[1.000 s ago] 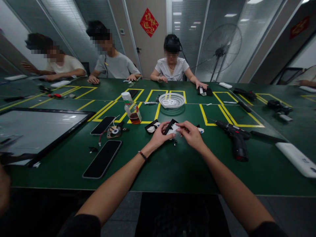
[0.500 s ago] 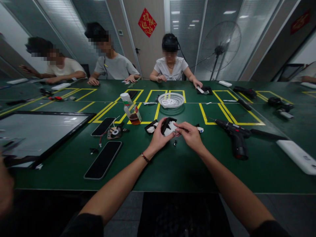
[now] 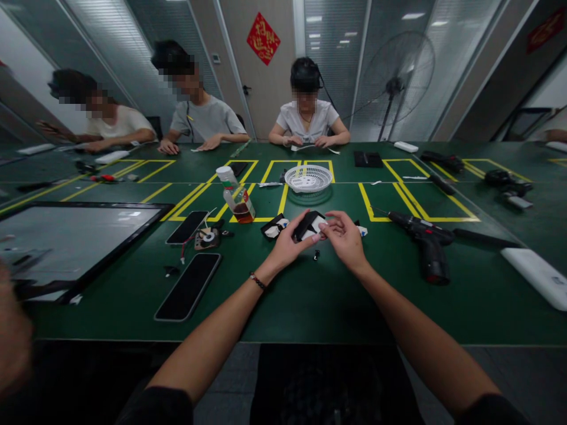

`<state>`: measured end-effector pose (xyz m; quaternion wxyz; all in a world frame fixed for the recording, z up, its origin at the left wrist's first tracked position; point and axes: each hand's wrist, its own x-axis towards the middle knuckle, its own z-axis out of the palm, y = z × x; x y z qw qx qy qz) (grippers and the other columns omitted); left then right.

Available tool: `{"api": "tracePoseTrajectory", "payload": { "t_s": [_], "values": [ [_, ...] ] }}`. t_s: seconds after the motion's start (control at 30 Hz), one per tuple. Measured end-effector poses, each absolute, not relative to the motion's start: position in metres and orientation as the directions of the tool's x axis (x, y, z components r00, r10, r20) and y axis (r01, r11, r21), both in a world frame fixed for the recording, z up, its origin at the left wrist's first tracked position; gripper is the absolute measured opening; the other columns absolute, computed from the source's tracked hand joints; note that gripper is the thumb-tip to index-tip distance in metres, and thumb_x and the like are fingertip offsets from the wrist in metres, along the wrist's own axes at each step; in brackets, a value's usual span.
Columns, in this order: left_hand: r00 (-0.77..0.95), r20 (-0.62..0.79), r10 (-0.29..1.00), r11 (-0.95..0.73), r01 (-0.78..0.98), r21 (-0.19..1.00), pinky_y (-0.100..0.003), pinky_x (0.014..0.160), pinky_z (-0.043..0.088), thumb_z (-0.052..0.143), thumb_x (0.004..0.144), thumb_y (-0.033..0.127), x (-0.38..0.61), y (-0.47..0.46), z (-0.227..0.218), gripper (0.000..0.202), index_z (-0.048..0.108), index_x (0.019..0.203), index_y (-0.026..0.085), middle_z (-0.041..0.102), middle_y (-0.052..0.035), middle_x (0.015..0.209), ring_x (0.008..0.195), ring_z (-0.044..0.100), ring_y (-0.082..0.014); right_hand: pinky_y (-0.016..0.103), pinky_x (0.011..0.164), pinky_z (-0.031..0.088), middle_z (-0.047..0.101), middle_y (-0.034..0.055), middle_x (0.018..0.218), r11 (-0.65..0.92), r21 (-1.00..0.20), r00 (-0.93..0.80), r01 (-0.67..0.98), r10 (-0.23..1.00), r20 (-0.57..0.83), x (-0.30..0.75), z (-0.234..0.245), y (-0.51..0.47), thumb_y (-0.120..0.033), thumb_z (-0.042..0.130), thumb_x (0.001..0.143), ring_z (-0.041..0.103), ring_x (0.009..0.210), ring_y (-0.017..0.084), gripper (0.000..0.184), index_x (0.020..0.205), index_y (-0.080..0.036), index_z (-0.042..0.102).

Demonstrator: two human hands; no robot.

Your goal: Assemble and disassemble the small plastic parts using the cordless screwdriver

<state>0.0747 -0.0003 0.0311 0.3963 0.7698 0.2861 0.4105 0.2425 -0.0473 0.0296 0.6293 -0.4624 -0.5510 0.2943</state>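
Above the green table, my left hand (image 3: 287, 245) is closed around a small black piece with a white face (image 3: 305, 225); its exact kind I cannot make out. My right hand (image 3: 344, 239) has its fingers curled, thumb and fingertips at the white right edge of the same piece. Just below them on the table lies a tiny dark part (image 3: 316, 255). Left of my left hand rests a black piece with crumpled white material (image 3: 274, 228). Behind my right hand, a similar white bit (image 3: 362, 230) is partly hidden.
A white basket (image 3: 309, 178) and a tilted bottle (image 3: 237, 198) stand beyond my hands. Two phones (image 3: 188, 287) and a small motor-like part (image 3: 207, 237) lie left. A cordless drill (image 3: 427, 245) lies right. Several people sit around; one person's hand (image 3: 13, 330) shows at left.
The black-and-white piece has tilted and turned between my hands, and my right fingers have shifted over its edge. Across the table, a person has drawn a white strip in front of them.
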Motion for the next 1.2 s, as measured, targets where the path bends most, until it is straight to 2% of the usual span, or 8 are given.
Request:
{"api": "tracePoseTrajectory", "payload": {
  "t_s": [0.2, 0.4, 0.5, 0.57, 0.63, 0.77, 0.97, 1.2],
  "values": [
    [0.475, 0.39, 0.788, -0.506, 0.14, 0.851, -0.043, 0.114, 0.036, 0.073, 0.079, 0.036, 0.075, -0.001, 0.026, 0.073, 0.045, 0.144, 0.02, 0.051, -0.0112, 0.146, 0.133, 0.049, -0.0265, 0.029, 0.062, 0.051, 0.059, -0.002, 0.078, 0.36, -0.923, 0.237, 0.137, 0.893, 0.383, 0.25, 0.021, -0.036, -0.042, 0.077, 0.077, 0.059, 0.067, 0.015, 0.038, 0.102, -0.024, 0.055],
    [0.479, 0.289, 0.829, -0.376, 0.097, 0.921, -0.044, 0.103, 0.048, 0.075, 0.076, 0.036, 0.076, 0.004, 0.021, 0.069, 0.052, 0.139, 0.017, 0.061, -0.0118, 0.134, 0.12, 0.059, -0.0286, 0.027, 0.06, 0.046, 0.056, 0.0023, 0.097, 0.288, -0.941, 0.25, 0.177, 0.912, 0.326, 0.254, 0.021, -0.035, -0.044, 0.078, 0.074, 0.053, 0.066, 0.013, 0.049, 0.109, -0.022, 0.052],
    [0.422, 0.23, 0.877, -0.289, 0.082, 0.954, -0.041, 0.09, 0.056, 0.073, 0.077, 0.037, 0.075, 0.009, 0.019, 0.065, 0.054, 0.135, 0.016, 0.066, -0.0121, 0.125, 0.105, 0.066, -0.0265, 0.027, 0.06, 0.045, 0.055, 0.0037, 0.101, 0.332, -0.908, 0.257, 0.257, 0.882, 0.395, 0.255, 0.027, -0.039, -0.043, 0.074, 0.081, 0.052, 0.065, 0.012, 0.047, 0.117, -0.022, 0.051],
    [0.364, 0.173, 0.915, -0.197, 0.03, 0.98, -0.038, 0.078, 0.06, 0.068, 0.08, 0.039, 0.073, 0.014, 0.018, 0.057, 0.057, 0.13, 0.015, 0.068, -0.0127, 0.119, 0.095, 0.069, -0.0246, 0.028, 0.064, 0.046, 0.057, 0.0042, 0.099, 0.365, -0.848, 0.173, 0.384, 0.874, 0.454, 0.258, 0.032, -0.043, -0.038, 0.066, 0.089, 0.053, 0.068, 0.014, 0.034, 0.117, -0.021, 0.055],
    [0.299, 0.114, 0.948, -0.099, -0.065, 0.993, -0.034, 0.07, 0.06, 0.065, 0.082, 0.041, 0.07, 0.019, 0.017, 0.049, 0.061, 0.123, 0.014, 0.067, -0.0135, 0.118, 0.091, 0.07, -0.0237, 0.031, 0.074, 0.047, 0.06, 0.0048, 0.096, 0.422, -0.737, -0.049, 0.528, 0.881, 0.47, 0.264, 0.036, -0.047, -0.028, 0.059, 0.094, 0.056, 0.076, 0.016, 0.018, 0.11, -0.02, 0.063],
    [0.219, 0.02, 0.975, 0.027, -0.207, 0.978, -0.029, 0.063, 0.059, 0.066, 0.081, 0.041, 0.067, 0.026, 0.016, 0.043, 0.064, 0.114, 0.014, 0.066, -0.0143, 0.12, 0.091, 0.07, -0.0226, 0.034, 0.091, 0.046, 0.063, 0.0067, 0.103, 0.542, -0.564, -0.444, 0.623, 0.838, 0.316, 0.272, 0.035, -0.05, -0.015, 0.059, 0.092, 0.061, 0.097, 0.02, 0.02, 0.106, -0.02, 0.072],
    [0.291, 0.017, 0.956, 0.035, -0.173, 0.984, -0.028, 0.061, 0.059, 0.07, 0.077, 0.04, 0.069, 0.021, 0.015, 0.037, 0.066, 0.105, 0.015, 0.068, -0.0112, 0.11, 0.09, 0.069, -0.0225, 0.036, 0.092, 0.047, 0.061, 0.0072, 0.115, 0.518, -0.527, -0.49, 0.674, 0.847, 0.206, 0.268, 0.02, -0.048, -0.021, 0.072, 0.085, 0.061, 0.102, 0.022, 0.033, 0.118, -0.025, 0.07],
    [0.341, 0.015, 0.94, 0.025, -0.114, 0.993, -0.028, 0.061, 0.059, 0.072, 0.076, 0.038, 0.07, 0.018, 0.016, 0.038, 0.066, 0.107, 0.016, 0.069, -0.0104, 0.105, 0.091, 0.069, -0.0234, 0.034, 0.088, 0.048, 0.062, 0.0063, 0.106, 0.545, -0.521, -0.494, 0.656, 0.833, 0.248, 0.258, 0.011, -0.045, -0.019, 0.065, 0.09, 0.062, 0.095, 0.019, 0.015, 0.103, -0.021, 0.073]
  ]
}}
